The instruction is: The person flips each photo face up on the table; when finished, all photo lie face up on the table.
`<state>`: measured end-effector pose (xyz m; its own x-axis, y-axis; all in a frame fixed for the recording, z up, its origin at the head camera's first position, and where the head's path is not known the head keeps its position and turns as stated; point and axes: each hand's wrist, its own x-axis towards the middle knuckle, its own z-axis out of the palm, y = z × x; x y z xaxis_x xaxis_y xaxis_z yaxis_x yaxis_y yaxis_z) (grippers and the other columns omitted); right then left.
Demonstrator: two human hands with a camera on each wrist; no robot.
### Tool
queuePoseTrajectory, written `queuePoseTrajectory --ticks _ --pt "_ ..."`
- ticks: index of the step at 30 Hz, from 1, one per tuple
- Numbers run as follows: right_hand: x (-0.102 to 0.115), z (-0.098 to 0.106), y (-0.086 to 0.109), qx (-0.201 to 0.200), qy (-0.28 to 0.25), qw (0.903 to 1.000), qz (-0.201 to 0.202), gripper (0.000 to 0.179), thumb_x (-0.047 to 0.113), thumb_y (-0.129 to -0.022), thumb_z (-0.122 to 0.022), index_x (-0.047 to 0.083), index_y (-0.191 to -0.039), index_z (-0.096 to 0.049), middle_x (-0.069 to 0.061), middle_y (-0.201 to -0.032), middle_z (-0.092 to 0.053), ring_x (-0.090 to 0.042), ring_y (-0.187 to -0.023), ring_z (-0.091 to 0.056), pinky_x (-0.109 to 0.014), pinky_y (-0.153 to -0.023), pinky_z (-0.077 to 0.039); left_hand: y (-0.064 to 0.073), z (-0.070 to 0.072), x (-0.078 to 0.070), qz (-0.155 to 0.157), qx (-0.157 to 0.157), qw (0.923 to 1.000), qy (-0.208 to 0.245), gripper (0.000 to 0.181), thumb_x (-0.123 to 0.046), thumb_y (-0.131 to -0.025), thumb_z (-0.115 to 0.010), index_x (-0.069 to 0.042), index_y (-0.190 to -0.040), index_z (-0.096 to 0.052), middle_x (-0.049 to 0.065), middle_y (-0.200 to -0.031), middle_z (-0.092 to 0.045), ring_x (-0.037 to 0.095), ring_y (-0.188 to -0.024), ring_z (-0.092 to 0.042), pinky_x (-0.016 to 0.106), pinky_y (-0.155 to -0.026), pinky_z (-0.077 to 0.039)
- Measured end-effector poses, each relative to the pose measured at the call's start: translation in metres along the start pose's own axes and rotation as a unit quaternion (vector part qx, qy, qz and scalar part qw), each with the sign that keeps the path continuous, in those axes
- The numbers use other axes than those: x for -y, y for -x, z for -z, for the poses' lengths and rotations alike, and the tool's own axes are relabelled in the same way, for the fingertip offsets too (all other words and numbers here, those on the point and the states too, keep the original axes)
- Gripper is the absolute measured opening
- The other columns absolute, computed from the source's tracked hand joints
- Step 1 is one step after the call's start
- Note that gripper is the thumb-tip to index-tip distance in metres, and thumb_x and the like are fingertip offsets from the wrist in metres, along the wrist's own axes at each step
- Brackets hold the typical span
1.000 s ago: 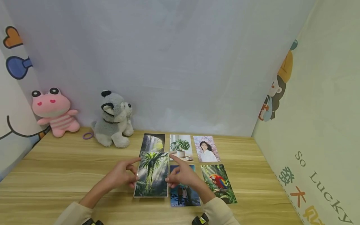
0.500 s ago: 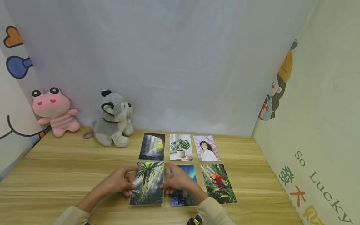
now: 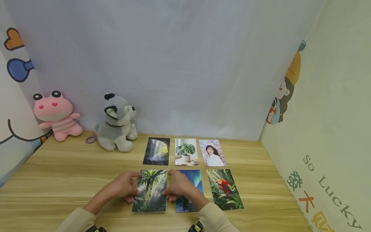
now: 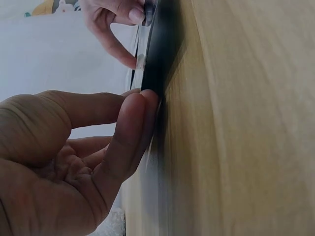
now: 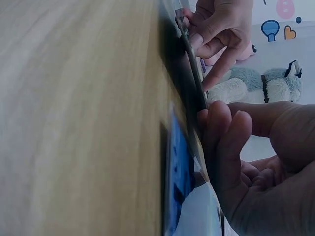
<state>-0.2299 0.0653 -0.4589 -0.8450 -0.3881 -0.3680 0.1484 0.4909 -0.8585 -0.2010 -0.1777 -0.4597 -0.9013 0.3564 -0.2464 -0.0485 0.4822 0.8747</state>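
Observation:
A photo print of a hanging green plant (image 3: 150, 191) is held level just over the wooden table, left of the aurora photo (image 3: 195, 177). My left hand (image 3: 123, 187) pinches its left edge between thumb and fingers. On the opposite edge, my right hand (image 3: 179, 185) pinches it the same way and covers part of the aurora photo. From the side, in the left wrist view, the print's thin edge (image 4: 142, 54) shows with a dark shadow under it. The waterfall photo (image 3: 156, 151) lies just beyond the plant print.
Beside the waterfall photo lie a potted-plant photo (image 3: 186, 152) and a portrait photo (image 3: 213, 153). A parrot photo (image 3: 225, 189) is at the near right. Farther left are a grey plush dog (image 3: 117, 124), a purple ring (image 3: 90, 140) and a pink plush toy (image 3: 58, 115).
Both hands have brought the plant print down and slightly left, toward the near side. The waterfall photo, partly covered before, is now in full view. The other photos stay put.

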Motion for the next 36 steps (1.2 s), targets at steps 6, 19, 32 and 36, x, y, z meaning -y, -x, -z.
queuePoseTrajectory --ticks 6,19,32,36 --pt "0.003 -0.004 0.000 -0.018 0.027 0.9995 0.004 0.088 -0.005 -0.077 -0.080 0.001 -0.152 -0.034 -0.012 -0.059 -0.068 -0.012 -0.038 -0.055 -0.029 -0.039 -0.051 -0.001 -0.002 -0.005 0.002 -0.016 0.9996 -0.022 0.067 0.010 -0.080 -0.071 0.022 -0.138 -0.039 0.010 -0.063 -0.063 0.010 -0.043 -0.060 0.033 -0.046 -0.055" --pt "0.010 -0.009 0.001 -0.025 0.119 0.9925 0.003 0.091 -0.001 -0.076 -0.083 0.000 -0.153 -0.034 -0.010 -0.055 -0.065 -0.012 -0.036 -0.053 -0.032 -0.039 -0.051 -0.004 -0.013 -0.014 0.057 -0.075 0.9903 -0.101 0.070 0.014 -0.073 -0.072 0.012 -0.139 -0.049 0.011 -0.051 -0.057 0.012 -0.035 -0.056 0.031 -0.042 -0.052" --pt "0.014 0.002 0.004 -0.031 0.136 0.9900 0.019 0.084 0.006 -0.084 -0.079 -0.002 -0.153 -0.032 -0.010 -0.055 -0.065 -0.012 -0.036 -0.054 -0.035 -0.042 -0.054 -0.008 -0.015 -0.020 0.049 -0.084 0.9835 -0.153 0.067 0.009 -0.075 -0.076 0.009 -0.137 -0.051 0.008 -0.050 -0.059 0.014 -0.037 -0.058 0.030 -0.043 -0.051" --pt "0.015 0.020 0.006 -0.041 0.123 0.9913 0.022 0.078 0.015 -0.090 -0.073 0.003 -0.155 -0.031 -0.013 -0.061 -0.066 -0.015 -0.041 -0.055 -0.038 -0.045 -0.055 -0.007 -0.015 -0.017 0.052 -0.098 0.9845 -0.136 0.065 0.005 -0.077 -0.077 0.006 -0.137 -0.052 0.007 -0.050 -0.059 0.013 -0.036 -0.056 0.030 -0.041 -0.051"
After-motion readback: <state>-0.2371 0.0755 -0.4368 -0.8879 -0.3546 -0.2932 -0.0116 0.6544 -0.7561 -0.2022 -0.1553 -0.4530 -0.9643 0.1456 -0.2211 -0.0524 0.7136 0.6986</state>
